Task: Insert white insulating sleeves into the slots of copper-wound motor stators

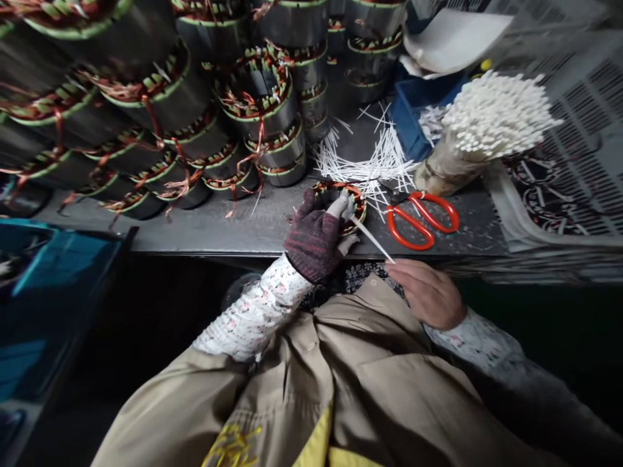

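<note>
My left hand (311, 237), in a dark red knitted glove with a pale fingertip, grips the top of a small copper-wound motor stator (360, 209) lying on the metal bench. My right hand (426, 293) is bare and pinches one end of a thin white insulating strip (372, 239), whose far end reaches the stator by the gloved fingers. Loose white strips (374, 162) lie just behind the stator. Red-handled scissors (422, 219) rest to its right. A thick bundle of white strips (496, 113) stands upright at the back right.
Several wound stators (260, 110) stand stacked along the back and left of the metal bench (219, 233). A blue box (413, 110) sits behind the loose strips. A perforated grey panel (574, 130) lies at the right. A teal crate (53, 266) sits low at the left.
</note>
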A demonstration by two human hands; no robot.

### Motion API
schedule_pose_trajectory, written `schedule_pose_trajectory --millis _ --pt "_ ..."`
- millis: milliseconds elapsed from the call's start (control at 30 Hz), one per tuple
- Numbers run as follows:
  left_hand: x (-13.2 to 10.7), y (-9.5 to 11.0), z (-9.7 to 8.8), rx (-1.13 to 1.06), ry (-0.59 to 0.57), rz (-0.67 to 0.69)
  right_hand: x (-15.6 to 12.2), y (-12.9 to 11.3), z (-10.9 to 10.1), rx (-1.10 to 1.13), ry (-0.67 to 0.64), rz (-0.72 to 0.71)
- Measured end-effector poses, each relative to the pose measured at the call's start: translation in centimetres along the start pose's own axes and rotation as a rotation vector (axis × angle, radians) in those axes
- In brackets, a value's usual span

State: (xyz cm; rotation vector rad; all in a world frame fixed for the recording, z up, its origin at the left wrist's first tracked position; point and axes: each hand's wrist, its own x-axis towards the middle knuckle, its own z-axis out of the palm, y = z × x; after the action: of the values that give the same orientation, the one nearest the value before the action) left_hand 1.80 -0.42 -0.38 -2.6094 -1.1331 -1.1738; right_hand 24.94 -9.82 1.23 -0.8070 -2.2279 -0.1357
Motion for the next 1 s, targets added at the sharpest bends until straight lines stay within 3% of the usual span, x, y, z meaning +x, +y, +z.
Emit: schedule_pose_trajectory --millis 167,367,567,733,1000 --pt "0.1 -0.1 0.1 0.006 0.030 0.019 -1.2 0.2 -1.4 -0.027 -0.105 -0.010" --pt "0.3 0.1 -0.4 0.077 -0.041 -0.011 -2.1 0.1 -1.9 -0.046 -0.146 0.060" --pt "0.3 -0.2 -0.3 0.067 -0.077 0.013 0.1 0.7 -0.4 0.012 -0.063 0.086" --pt "0.4 -0.3 -0.5 0.075 0.021 0.051 1.8 0.7 1.0 0.048 0.112 0.155" --pt "0.9 0.1 -0.7 0.098 0.107 0.074 -0.6 -0.1 -0.3 0.065 0.164 0.253"
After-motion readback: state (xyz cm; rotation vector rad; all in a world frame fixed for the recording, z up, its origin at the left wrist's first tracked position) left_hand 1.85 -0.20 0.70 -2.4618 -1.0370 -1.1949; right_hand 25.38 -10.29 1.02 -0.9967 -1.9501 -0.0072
